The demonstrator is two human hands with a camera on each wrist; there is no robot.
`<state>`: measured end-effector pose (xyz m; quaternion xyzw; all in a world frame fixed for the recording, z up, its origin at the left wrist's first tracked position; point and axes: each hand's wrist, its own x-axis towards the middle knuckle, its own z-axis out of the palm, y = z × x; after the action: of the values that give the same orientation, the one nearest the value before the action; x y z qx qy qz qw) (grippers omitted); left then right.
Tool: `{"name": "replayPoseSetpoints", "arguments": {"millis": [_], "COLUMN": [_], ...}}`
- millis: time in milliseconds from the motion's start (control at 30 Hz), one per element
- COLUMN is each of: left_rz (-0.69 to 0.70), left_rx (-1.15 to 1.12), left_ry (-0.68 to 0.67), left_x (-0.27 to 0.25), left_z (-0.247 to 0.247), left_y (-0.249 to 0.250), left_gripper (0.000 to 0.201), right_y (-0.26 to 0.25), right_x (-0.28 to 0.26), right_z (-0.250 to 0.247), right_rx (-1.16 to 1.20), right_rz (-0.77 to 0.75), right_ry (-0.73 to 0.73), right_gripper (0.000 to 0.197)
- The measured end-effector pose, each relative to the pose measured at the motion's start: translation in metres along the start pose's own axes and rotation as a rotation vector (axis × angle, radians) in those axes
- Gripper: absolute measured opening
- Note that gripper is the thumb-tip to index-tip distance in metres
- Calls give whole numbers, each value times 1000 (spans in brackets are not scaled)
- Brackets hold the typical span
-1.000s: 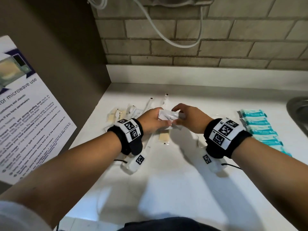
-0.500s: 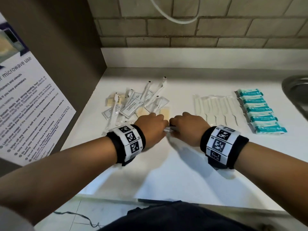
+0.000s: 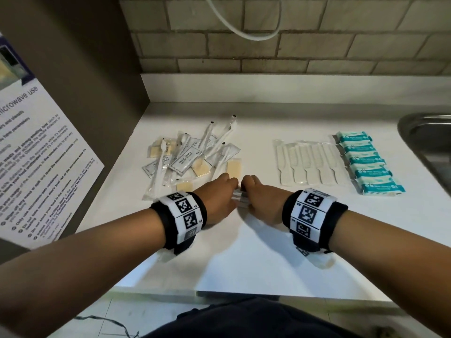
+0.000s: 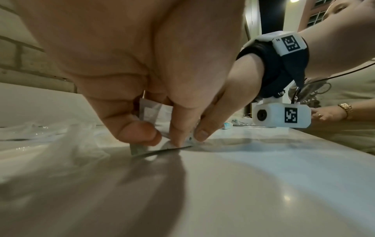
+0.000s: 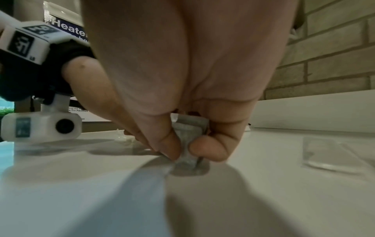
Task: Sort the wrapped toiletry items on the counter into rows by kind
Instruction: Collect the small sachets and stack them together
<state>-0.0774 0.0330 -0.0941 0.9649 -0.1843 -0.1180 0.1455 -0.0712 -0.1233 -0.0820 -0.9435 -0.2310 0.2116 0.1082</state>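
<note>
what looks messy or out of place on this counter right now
The heap of clear-wrapped sachets, swabs and tan pads at the counter's left lies crisscrossed and overlapping, unlike the straight rows of white combs and teal packets on the right.

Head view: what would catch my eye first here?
Two hands, the left hand and right hand, meet at the counter's middle, fingers pinching one small white sachet. Right of them lie neat rows of combs and teal packets; left, an unsorted heap.

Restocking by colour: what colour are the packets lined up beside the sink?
Teal and white packets, clearest in the head view.
</note>
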Motion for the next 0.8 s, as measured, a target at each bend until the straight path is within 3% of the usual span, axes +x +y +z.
{"name": "replayPoseSetpoints", "arguments": {"millis": [233,533,700,800], "left_rz": [0,-64,-61,-79], "left_rx": [-108,-197,-116,15], "left_ry": [-8,-5,-24,-42], "left_x": [-9,-14,-13,-10], "left_z": [0,-1,0,3], "left_y": [-5,-10,-3,1], "left_gripper": [34,31,27,42], "right_y": [13,22,20,18], "right_x": [1,0,2,2], "right_z": [-9,-13,-8,-4], "right_rx": [108,144,76,-9], "right_rz": [-68,-113,-112,-117], "right_ry": [103,175,155,112], "right_gripper": [22,22,16,21]}}
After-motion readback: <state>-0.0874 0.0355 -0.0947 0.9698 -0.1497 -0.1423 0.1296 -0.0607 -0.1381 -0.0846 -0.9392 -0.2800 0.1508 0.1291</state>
